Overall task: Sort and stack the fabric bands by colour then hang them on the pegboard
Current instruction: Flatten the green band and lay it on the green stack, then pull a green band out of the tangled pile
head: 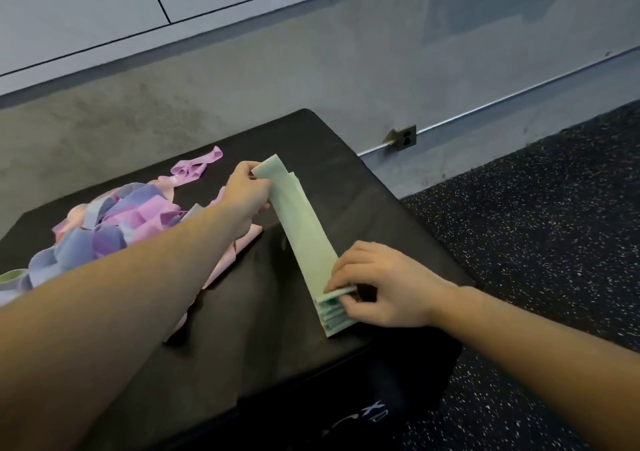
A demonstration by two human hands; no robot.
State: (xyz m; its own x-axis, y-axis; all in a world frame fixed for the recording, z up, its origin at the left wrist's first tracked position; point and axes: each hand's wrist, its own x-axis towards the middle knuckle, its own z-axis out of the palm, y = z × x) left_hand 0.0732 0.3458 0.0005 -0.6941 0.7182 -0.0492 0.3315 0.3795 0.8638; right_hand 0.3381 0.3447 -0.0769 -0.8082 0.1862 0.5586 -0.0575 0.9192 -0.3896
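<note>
A stack of pale green fabric bands [304, 239] lies lengthwise on a black padded box [332, 145]. My left hand [244, 197] pinches the far end of the top green band, lifted slightly off the stack. My right hand [377, 284] grips the near end of the stack, fingers curled over the layered edges. A loose heap of purple, blue and pink bands [114, 225] sits at the left of the box. A flat pink stack [228, 260] shows partly under my left forearm. No pegboard is in view.
A lone purple band [197, 166] lies at the back of the box. A green band's edge [12, 275] peeks at the far left. Behind stands a grey concrete wall with a socket [405, 137]. Speckled black rubber floor [536, 225] lies to the right.
</note>
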